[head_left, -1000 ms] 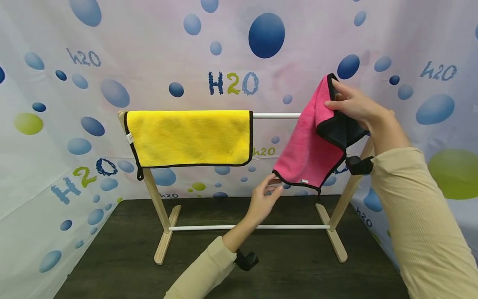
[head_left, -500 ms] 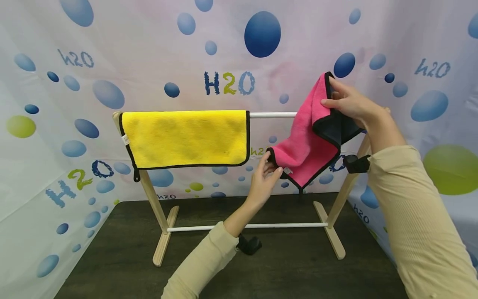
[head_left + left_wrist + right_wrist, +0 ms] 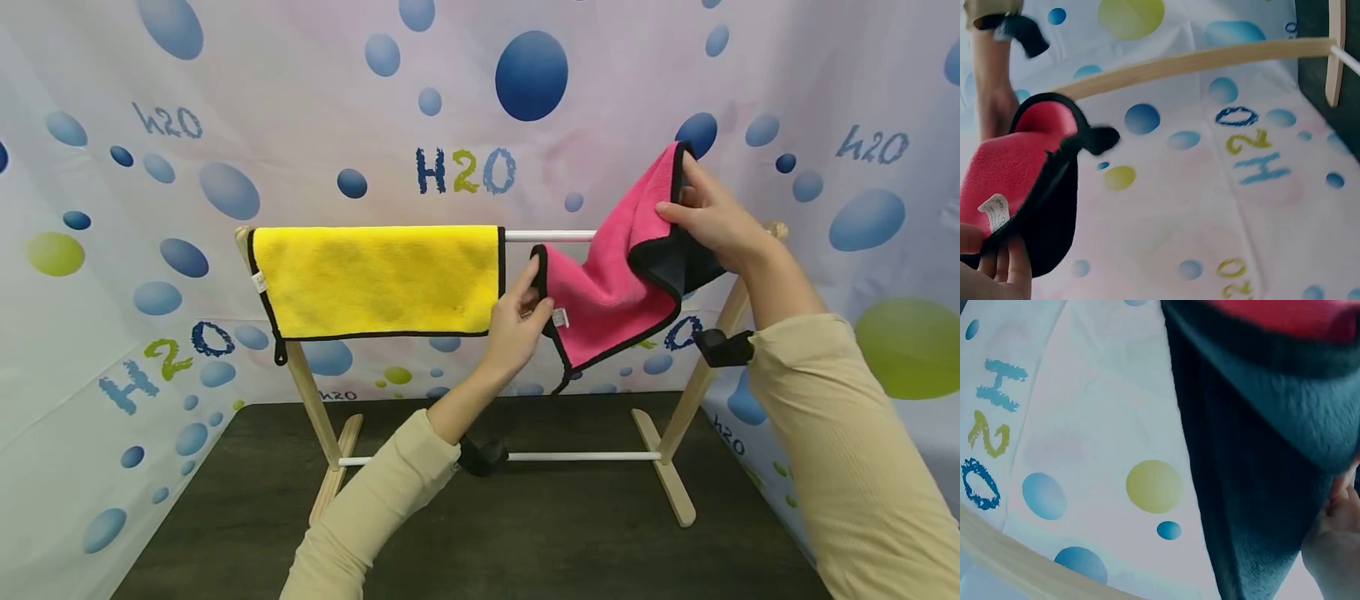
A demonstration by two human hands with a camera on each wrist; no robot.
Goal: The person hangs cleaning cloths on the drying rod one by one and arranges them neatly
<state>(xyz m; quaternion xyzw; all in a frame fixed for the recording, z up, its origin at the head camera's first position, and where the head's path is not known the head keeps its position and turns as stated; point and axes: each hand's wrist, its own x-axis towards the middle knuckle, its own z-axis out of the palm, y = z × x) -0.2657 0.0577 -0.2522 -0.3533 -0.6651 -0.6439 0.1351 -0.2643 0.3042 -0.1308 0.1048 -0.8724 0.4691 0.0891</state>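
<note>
A pink towel (image 3: 611, 296) with a dark underside and black trim is stretched between both hands, overlapping the rack's white top bar (image 3: 551, 237) in the head view. My right hand (image 3: 716, 212) pinches its upper edge, thumb in front. Lower on the left, my left hand (image 3: 516, 325) pinches another edge beside a white label (image 3: 996, 211); in the left wrist view its fingers (image 3: 1019, 269) curl under the dark side. The dark side (image 3: 1241, 462) fills much of the right wrist view. Over the bar's left half hangs a yellow towel (image 3: 375, 279) with black trim.
The rack has wooden legs (image 3: 690, 396) with flat feet and a white lower bar (image 3: 585, 456). It stands on a dark table (image 3: 525, 533). Behind it hangs a white curtain (image 3: 300, 108) printed with blue and green dots.
My left hand has risen, lifting the towel's lower left corner nearly to the top bar's height. The right hand keeps its hold high up. The yellow towel stays put.
</note>
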